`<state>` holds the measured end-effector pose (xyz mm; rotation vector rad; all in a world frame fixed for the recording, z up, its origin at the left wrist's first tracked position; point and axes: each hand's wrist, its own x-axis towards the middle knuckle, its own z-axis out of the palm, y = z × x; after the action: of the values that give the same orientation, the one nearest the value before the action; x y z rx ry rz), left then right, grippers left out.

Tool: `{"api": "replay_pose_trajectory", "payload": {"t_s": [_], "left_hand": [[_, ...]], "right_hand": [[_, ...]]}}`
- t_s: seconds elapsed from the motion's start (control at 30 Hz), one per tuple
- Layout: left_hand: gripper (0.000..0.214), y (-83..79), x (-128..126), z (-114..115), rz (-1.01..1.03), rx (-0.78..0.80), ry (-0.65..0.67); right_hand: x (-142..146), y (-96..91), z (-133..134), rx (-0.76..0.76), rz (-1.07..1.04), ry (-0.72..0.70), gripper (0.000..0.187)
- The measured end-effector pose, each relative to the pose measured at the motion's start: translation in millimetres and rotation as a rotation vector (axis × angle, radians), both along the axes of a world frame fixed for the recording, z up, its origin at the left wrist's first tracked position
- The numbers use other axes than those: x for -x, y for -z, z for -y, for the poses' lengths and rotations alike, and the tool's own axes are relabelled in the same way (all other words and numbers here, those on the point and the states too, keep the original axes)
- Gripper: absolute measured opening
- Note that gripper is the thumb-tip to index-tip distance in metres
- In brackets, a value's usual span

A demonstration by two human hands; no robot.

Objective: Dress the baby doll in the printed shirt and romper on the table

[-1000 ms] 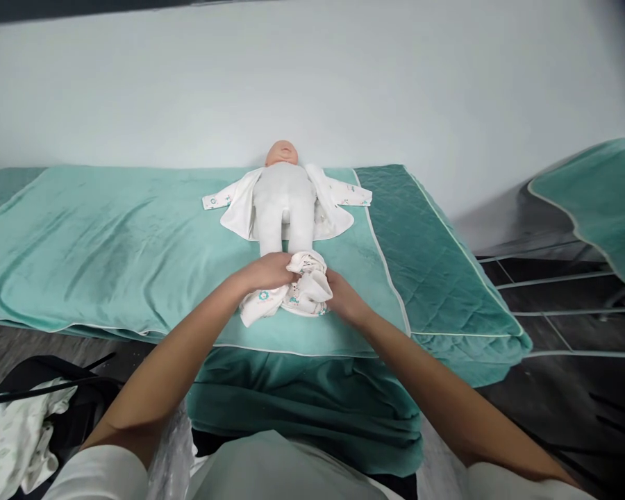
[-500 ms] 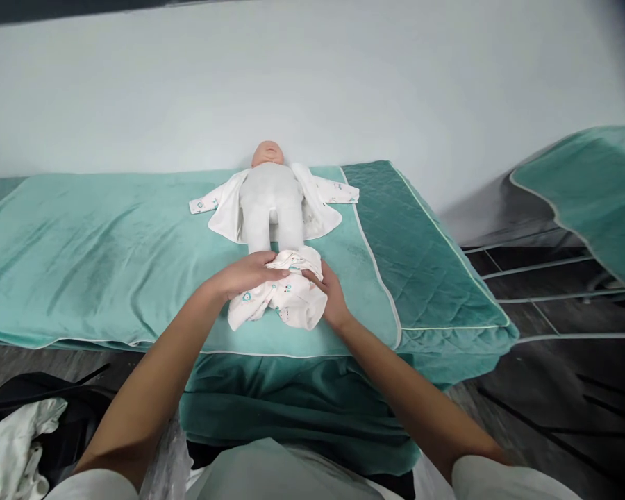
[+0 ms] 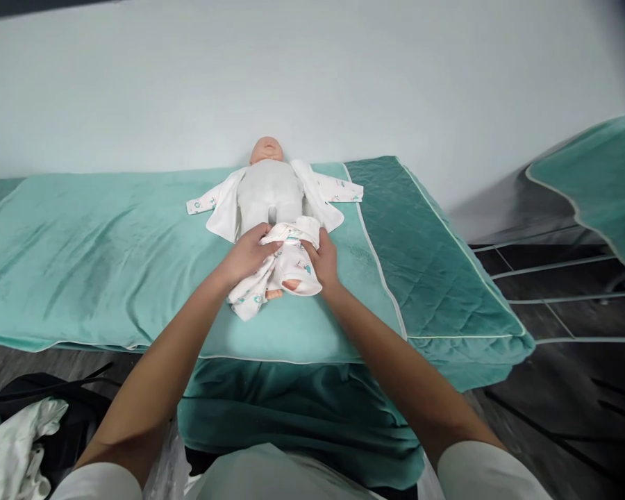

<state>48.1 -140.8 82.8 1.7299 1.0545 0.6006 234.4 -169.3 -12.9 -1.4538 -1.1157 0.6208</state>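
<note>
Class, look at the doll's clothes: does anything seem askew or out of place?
The printed trousers sit bunched and crooked on the doll, gripped by the left hand and right hand, loose fabric trailing left. The top lies open under it.

No lettering, label, brand, number or sign can be read anywhere in the view. The small teal and pink prints on the baby trousers (image 3: 292, 258) and the open jacket (image 3: 223, 217) are too small to make out.

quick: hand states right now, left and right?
Left hand: closed, gripping the printed trousers on the doll.
Right hand: closed on the other side of the trousers.
</note>
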Motion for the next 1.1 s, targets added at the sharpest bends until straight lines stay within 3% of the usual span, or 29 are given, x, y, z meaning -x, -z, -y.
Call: {"api": "replay_pose_trajectory", "payload": {"t_s": [0.2, 0.37, 0.6, 0.73, 0.83, 1.0, 1.1], "left_hand": [[0.019, 9.3, -5.5, -16.7, -0.031, -0.229, -0.067], [0.02, 18.9, -10.8, -24.2, -0.173, -0.361, -0.138], [0.029, 17.7, -16.1, -32.0, -0.38, -0.491, -0.139], [0.029, 17.6, -21.4, -35.2, -0.394, -0.534, -0.125], [0.021, 15.6, -20.3, -37.0, -0.191, -0.419, -0.097], [0.033, 13.4, -2.8, -40.6, 0.209, 0.077, 0.051], [0.038, 21.7, 7.0, -41.3, 0.39, 0.234, 0.032]], "right_hand": [[-3.9, 2.0, -22.7, -0.048, 0.064, 0.013, 0.031], [-9.6, 6.4, -41.9, -0.079, 0.123, 0.039, 0.026], [-15.4, 8.1, -54.0, -0.117, 0.107, 0.036, 0.021], [-18.0, 6.8, -58.8, -0.132, 0.086, 0.049, 0.019], [-19.1, 3.1, -61.4, -0.144, 0.091, 0.064, 0.017], [-13.5, -4.5, -55.9, -0.195, 0.037, 0.047, 0.024], [-10.5, -6.4, -47.8, -0.28, 0.061, -0.016, 0.026]]}}
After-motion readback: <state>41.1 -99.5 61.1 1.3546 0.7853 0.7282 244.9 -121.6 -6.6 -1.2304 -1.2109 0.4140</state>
